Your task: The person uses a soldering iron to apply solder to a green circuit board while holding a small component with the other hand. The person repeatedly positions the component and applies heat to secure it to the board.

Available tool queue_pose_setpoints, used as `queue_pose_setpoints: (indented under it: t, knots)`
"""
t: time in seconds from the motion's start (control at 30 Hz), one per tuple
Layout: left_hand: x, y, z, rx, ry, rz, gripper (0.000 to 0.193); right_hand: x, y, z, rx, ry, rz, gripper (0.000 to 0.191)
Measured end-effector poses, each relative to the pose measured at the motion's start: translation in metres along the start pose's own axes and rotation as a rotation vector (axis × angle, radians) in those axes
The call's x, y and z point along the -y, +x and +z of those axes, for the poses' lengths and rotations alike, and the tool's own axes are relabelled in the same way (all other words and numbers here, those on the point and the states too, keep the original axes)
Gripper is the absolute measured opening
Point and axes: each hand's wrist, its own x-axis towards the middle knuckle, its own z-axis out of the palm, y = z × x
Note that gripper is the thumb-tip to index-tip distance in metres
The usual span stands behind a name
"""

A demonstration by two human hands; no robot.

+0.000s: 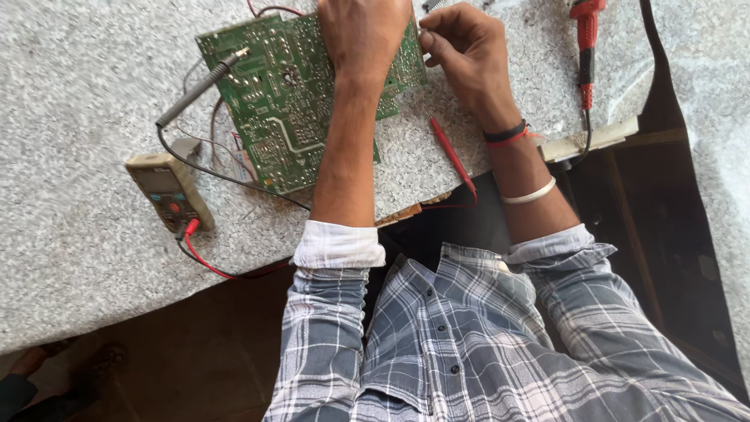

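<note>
Green circuit board (289,101) lies under the left hand (363,35), which presses flat on it, fingers hidden. Just beside it, the right hand (461,47) is curled, pinching something too small to tell.

Green circuit board (289,101), speckled grey table (78,258).

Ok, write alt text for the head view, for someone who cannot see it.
A person's left hand presses on a green circuit board on a speckled stone table, while the right hand pinches something small beside it. A multimeter with black probe and red probe lies nearby.
</note>
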Motion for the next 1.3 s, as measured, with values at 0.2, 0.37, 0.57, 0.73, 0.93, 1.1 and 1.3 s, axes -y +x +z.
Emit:
queue_pose_setpoints:
  t: [0.2,0.37,0.57,0.73,0.93,1.1,1.3]
  knots:
    - [0.000,0.003,-0.001,-0.046,-0.054,0.030,0.026,-0.011,-0.001,0.004,-0.036,-0.044,-0.119,0.010]
    - [0.003,-0.002,0.001,-0.001,-0.099,0.004,0.025,-0.011,-0.004,0.004,-0.040,-0.012,-0.108,0.008]
    - [0.003,0.001,0.003,-0.104,-0.043,0.061,0.026,-0.007,-0.007,0.005,-0.049,-0.077,-0.071,0.007]
    - [0.002,0.001,0.001,0.055,-0.032,-0.033,0.026,-0.003,-0.011,0.007,-0.027,-0.034,-0.066,0.007]
    - [-0.002,0.004,-0.006,-0.011,-0.012,-0.024,0.038,-0.001,-0.010,0.009,-0.044,-0.061,-0.078,0.006]
    - [-0.004,0.006,-0.011,0.028,-0.018,-0.025,0.039,0.002,-0.012,0.009,-0.033,-0.101,-0.086,0.010]
    - [-0.007,0.009,-0.013,0.055,-0.042,-0.034,0.039,0.005,-0.010,0.010,-0.037,-0.129,-0.092,0.008]
